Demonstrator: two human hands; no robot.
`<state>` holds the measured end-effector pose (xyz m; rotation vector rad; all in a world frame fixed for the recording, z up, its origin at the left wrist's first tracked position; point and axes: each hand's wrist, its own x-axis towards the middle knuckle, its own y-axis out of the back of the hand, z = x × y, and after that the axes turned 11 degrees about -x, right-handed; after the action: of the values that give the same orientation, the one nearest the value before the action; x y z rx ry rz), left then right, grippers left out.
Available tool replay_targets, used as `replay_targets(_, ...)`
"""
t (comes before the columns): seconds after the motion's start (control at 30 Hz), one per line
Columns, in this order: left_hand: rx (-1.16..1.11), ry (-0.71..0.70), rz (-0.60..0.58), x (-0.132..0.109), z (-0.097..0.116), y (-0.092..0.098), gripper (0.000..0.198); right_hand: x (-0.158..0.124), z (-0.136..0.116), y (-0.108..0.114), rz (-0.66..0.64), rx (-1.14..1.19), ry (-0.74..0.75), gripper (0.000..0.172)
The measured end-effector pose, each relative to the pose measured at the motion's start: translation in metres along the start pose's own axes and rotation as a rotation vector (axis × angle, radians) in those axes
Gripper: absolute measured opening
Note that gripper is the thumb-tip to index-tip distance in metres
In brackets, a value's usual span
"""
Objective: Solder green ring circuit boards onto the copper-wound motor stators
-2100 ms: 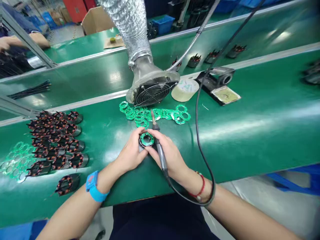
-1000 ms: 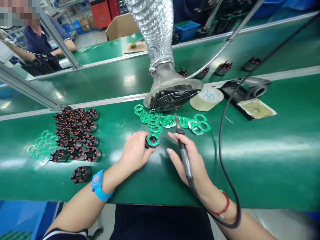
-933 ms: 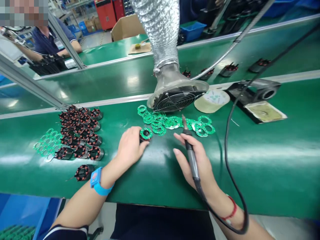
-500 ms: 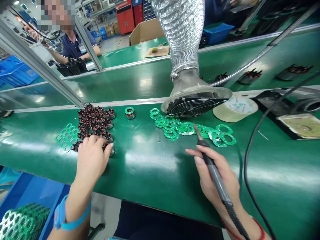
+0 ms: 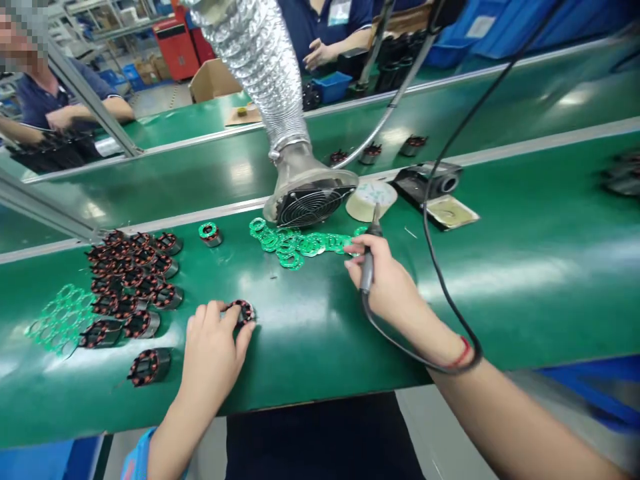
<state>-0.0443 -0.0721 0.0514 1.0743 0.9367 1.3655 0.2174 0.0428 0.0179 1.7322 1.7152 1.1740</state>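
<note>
My left hand (image 5: 214, 340) is closed on a motor stator (image 5: 243, 312), a dark ring with copper windings, low over the green bench (image 5: 310, 347). In my right hand (image 5: 383, 273) is a soldering iron (image 5: 368, 267), its tip pointing up and away, near the roll of tape (image 5: 373, 199). Loose green ring-shaped circuit boards (image 5: 290, 247) lie in a strip beyond my hands. To the left stand rows of stators (image 5: 135, 273), with one stator (image 5: 150, 367) apart at the front. Another stator (image 5: 210, 233) carries a green ring board on top.
A fume extractor hood (image 5: 313, 193) hangs over the ring boards. The iron's black cable (image 5: 435, 260) loops past my right wrist. A soldering iron stand (image 5: 430, 183) with a sponge tray is at the back right. Joined ring boards (image 5: 63, 320) lie far left. Two people are across the bench.
My left hand has moved right from the group of stators, bringing one stator along. My right hand has moved the iron, which now points toward the tape roll. The view has shifted right.
</note>
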Motion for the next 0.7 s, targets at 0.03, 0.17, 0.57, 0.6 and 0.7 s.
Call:
replay_targets(0.03,-0.069,-0.012,-0.027,0.004,0.003,0.001,0.033,0.007,0.007,-0.001,-0.001,-0.066,0.004,0.035)
replay_targets(0.17,-0.477,-0.013,-0.154,0.018,-0.004,0.004,0.039,0.026,0.027,-0.009,-0.062,-0.299,0.135,0.042)
replay_targets(0.57,-0.442,-0.245,-0.255,0.045,-0.010,-0.032,0.053,-0.028,0.005,-0.017,-0.070,-0.160,0.246,0.046)
replay_targets(0.6,-0.465,-0.257,-0.254,0.049,-0.006,-0.034,0.050,-0.029,0.005,-0.017,-0.052,-0.166,0.228,0.047)
replay_targets(0.7,-0.547,-0.256,-0.268,0.061,0.004,-0.034,0.043,-0.028,0.007,-0.018,-0.052,-0.204,0.184,0.044)
